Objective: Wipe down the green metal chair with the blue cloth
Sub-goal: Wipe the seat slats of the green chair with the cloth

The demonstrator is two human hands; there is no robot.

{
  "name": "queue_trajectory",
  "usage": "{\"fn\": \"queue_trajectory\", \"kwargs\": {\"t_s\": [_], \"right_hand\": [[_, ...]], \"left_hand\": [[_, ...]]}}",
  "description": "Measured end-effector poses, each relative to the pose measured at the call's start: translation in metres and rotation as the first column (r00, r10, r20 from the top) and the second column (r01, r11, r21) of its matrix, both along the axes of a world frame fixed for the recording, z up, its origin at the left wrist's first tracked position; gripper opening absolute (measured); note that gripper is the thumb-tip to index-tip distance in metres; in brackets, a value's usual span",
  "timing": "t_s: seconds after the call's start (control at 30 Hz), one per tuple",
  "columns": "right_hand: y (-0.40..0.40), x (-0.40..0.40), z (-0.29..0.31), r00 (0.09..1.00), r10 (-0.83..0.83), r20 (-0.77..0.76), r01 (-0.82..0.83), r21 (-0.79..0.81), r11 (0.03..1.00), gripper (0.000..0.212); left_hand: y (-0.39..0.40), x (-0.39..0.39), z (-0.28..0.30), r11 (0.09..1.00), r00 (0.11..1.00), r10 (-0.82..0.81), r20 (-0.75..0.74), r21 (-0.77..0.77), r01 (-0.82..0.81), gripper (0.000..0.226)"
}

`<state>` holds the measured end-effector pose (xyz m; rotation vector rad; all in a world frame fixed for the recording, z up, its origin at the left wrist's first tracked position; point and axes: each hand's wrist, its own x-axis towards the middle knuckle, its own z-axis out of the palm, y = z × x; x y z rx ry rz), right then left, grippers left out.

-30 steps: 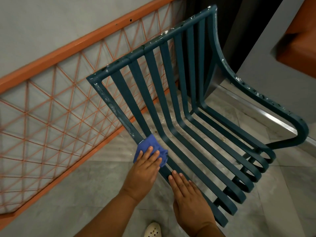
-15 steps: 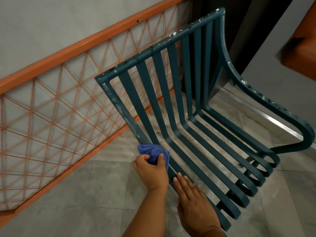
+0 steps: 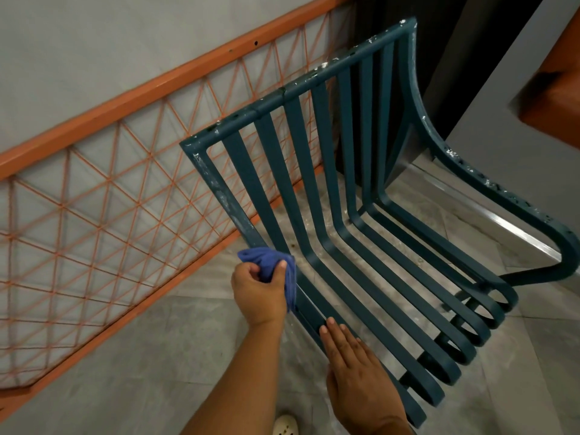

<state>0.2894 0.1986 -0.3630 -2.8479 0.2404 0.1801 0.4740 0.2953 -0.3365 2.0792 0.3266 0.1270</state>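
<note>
The green metal chair (image 3: 354,233) fills the middle of the view, its slatted back and seat tilted toward me, with white flecks along the top rail and the right arm. My left hand (image 3: 260,290) is clenched around the blue cloth (image 3: 276,268), which is bunched against the near side rail where the back meets the seat. My right hand (image 3: 354,375) lies flat with fingers together on the near slat of the seat, just below and right of the cloth.
An orange railing (image 3: 125,189) with a wire lattice runs close along the chair's left side. Grey floor tiles (image 3: 125,356) lie beneath. A dark doorway (image 3: 439,42) stands behind the chair, and an orange object (image 3: 558,83) sits top right. My pale shoe (image 3: 285,425) shows at the bottom.
My left hand went from flat on the cloth to a fist bunching it, and slid slightly up the side rail. My right hand stayed flat on the seat.
</note>
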Motion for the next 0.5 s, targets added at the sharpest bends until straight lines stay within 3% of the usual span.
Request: {"fn": "queue_trajectory", "kwargs": {"t_s": [0.17, 0.3, 0.4, 0.5], "right_hand": [[-0.006, 0.006, 0.008, 0.998, 0.055, -0.026, -0.055, -0.018, 0.998, 0.055], [-0.002, 0.000, 0.001, 0.993, 0.005, -0.117, -0.006, -0.007, 1.000, 0.057], [-0.001, 0.002, 0.008, 0.989, -0.010, -0.145, 0.012, 0.017, 1.000, 0.059], [-0.002, 0.004, 0.004, 0.994, 0.021, -0.108, -0.020, 0.007, 1.000, 0.060]], "left_hand": [[0.003, 0.023, 0.005, 0.999, 0.998, 0.003, 0.066, 0.041, -0.006, 0.038], [0.007, 0.047, 0.016, 0.998, 0.987, 0.056, 0.150, 0.030, -0.061, 0.039], [0.005, 0.039, 0.013, 0.993, 0.993, 0.108, 0.056, -0.055, -0.105, 0.038], [0.001, 0.008, 0.002, 0.995, 0.998, 0.045, -0.039, -0.090, -0.048, 0.035]]}}
